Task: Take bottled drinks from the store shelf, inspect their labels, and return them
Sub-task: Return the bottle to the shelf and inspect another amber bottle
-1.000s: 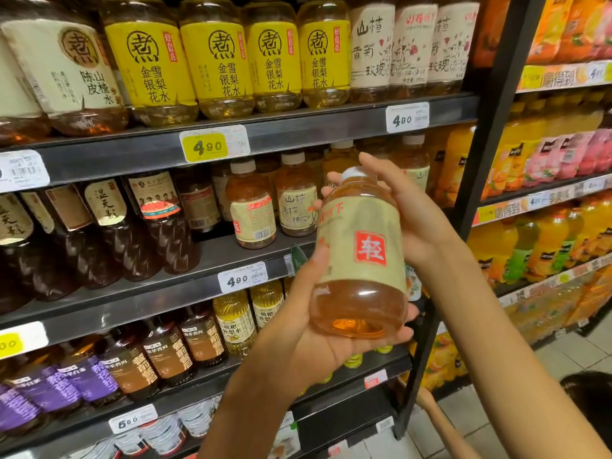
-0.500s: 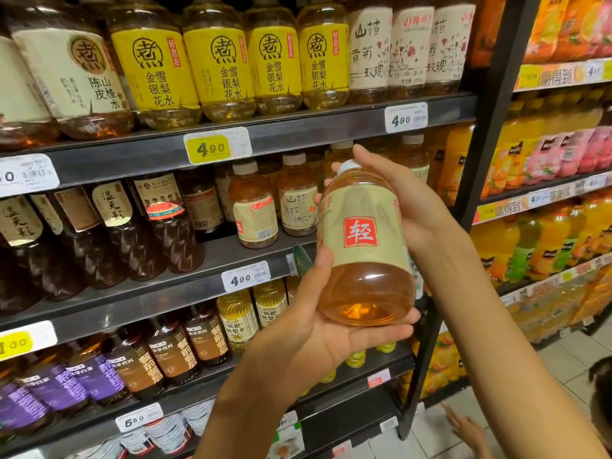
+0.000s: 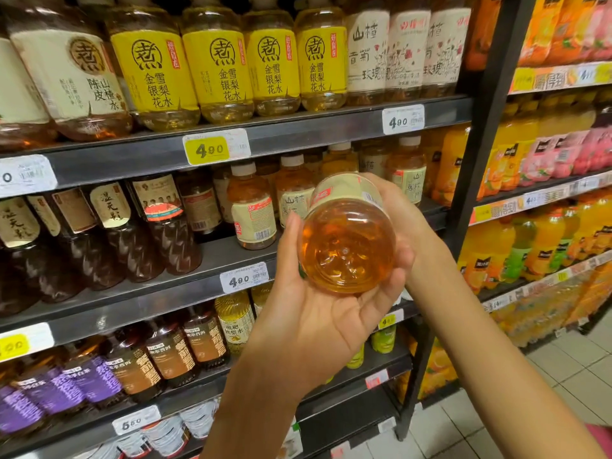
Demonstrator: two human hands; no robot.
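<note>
One bottle [image 3: 346, 240] held up, tipped so its round bottom faces the camera. Two hands: a left hand [image 3: 318, 313] and a right hand [image 3: 402, 213]. Four yellow-label bottles [image 3: 215, 71] in a row on the top shelf. Three white flower-label bottles [image 3: 405, 51] just beside them. Three purple-label bottles [image 3: 66, 385] low down. Three price tags reading 4.90 [image 3: 215, 149], and one reading 5.60 [image 3: 135, 424].

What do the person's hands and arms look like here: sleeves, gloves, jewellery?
Both hands, left and right, are bare: no gloves, rings or watch visible. Both forearms are uncovered, with no sleeves in frame. A bit of pink fabric shows at the lower right corner.
</note>
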